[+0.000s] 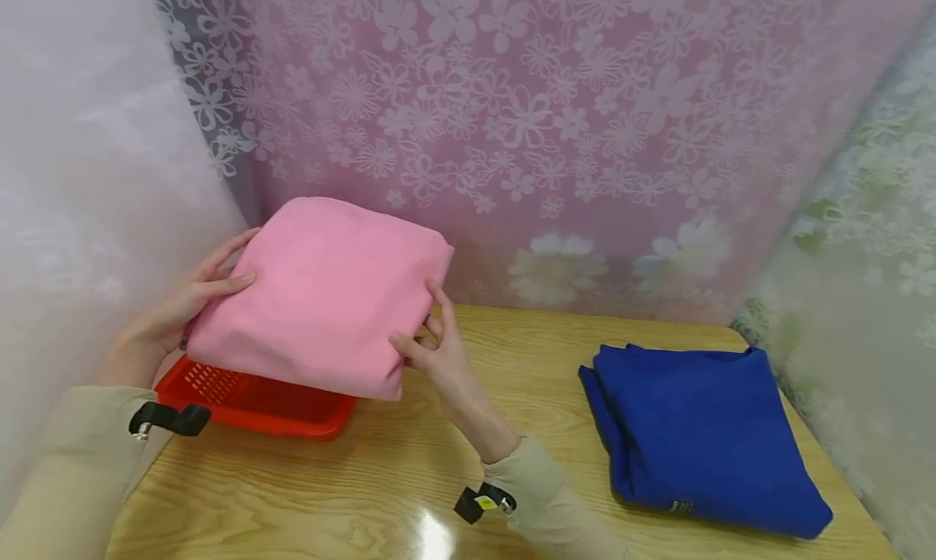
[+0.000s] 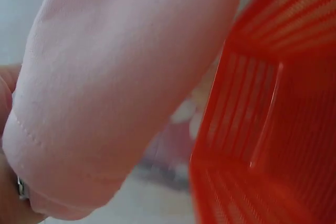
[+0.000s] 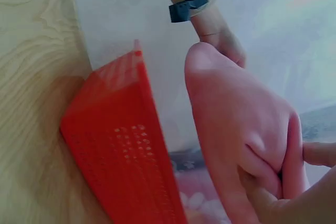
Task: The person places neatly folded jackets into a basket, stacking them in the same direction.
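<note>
A folded pink cloth [image 1: 329, 292], perhaps a garment, is held up between both hands over a red plastic basket [image 1: 292, 418]. The left hand [image 1: 192, 300] grips its left edge, with the thumb on top. At the right edge, the right hand [image 1: 439, 345] pinches the folded layers between thumb and fingers, as the right wrist view also shows. In the left wrist view the cloth [image 2: 105, 87] hangs beside the basket [image 2: 236, 108], apart from its rim. The cloth hides much of the basket from the head view; the part of its inside that shows is bare.
A folded blue cloth [image 1: 709, 446] with a small light mark lies on the right of the wooden table [image 1: 468, 414]. Flowered curtains [image 1: 512, 137] hang behind the table and along both sides.
</note>
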